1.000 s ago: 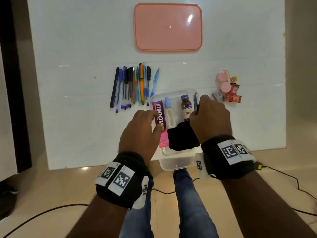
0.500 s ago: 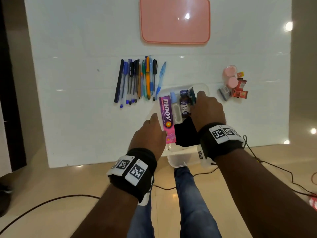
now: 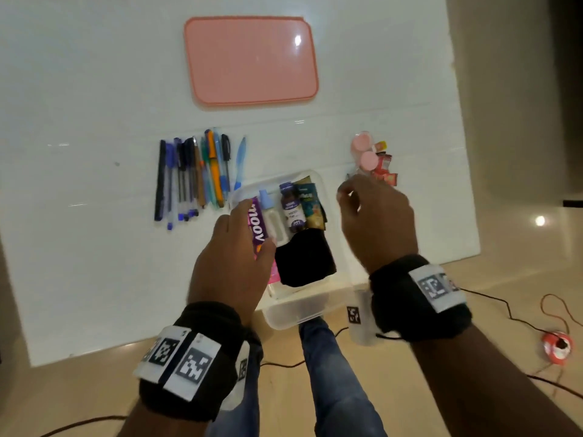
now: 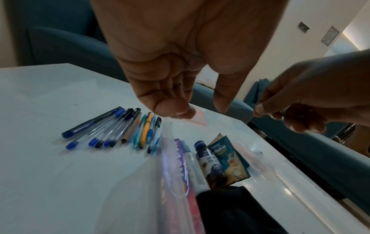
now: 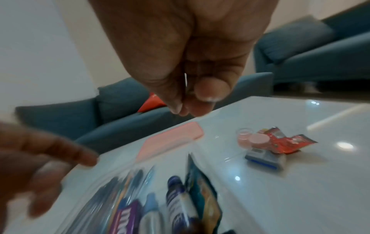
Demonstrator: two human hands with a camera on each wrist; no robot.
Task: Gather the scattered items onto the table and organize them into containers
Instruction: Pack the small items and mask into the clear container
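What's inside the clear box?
In the clear box lie a Moov tube, a small white bottle, a dark bottle, a teal packet and a black cloth. The cloth and the left hand hide whatever lies beneath them.

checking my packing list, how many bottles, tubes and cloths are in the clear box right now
bottles: 2, a dark one and a white one
tube: 1
black cloth: 1
total: 4

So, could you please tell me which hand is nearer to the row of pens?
Left. The left hand sits just beside the pens; the right hand is beyond the container.
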